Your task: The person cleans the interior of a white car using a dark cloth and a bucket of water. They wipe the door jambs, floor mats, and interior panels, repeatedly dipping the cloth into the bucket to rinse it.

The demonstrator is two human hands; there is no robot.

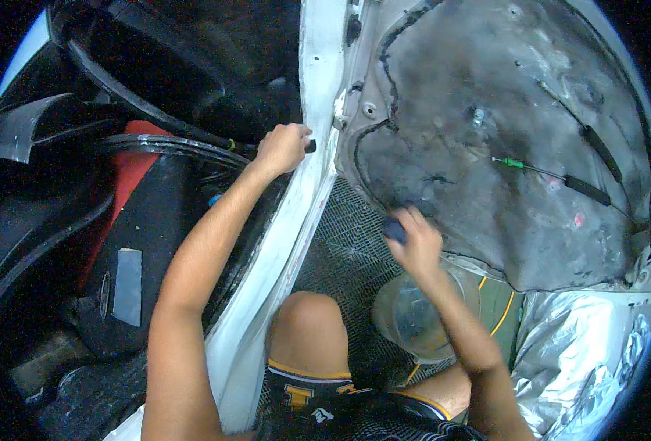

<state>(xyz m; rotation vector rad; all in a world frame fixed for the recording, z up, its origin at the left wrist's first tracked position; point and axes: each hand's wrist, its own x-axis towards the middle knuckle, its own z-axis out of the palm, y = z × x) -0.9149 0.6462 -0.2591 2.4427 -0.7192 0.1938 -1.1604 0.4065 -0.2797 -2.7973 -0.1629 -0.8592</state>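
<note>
My left hand (283, 149) is closed at the white painted door frame (322, 62) of a car body. A small black piece (310, 145) sticks out from its curled fingers; its kind is hidden. Slightly smeared by motion, my right hand (419, 239) grips a dark blue block (394, 230) that looks like a sanding pad. That hand is beside the lower edge of a stripped grey door panel (443, 154), near its dark sealant line. Whether the pad touches the panel I cannot tell.
Below my right hand stands a cloudy plastic bucket (391, 309) on a ribbed mat (347, 228). Cables with a green clip (513, 163) hang on the door panel. Silver sheeting (560, 338) lies at lower right. Inside the car are black hoses (186, 143) and a grey strip (127, 287).
</note>
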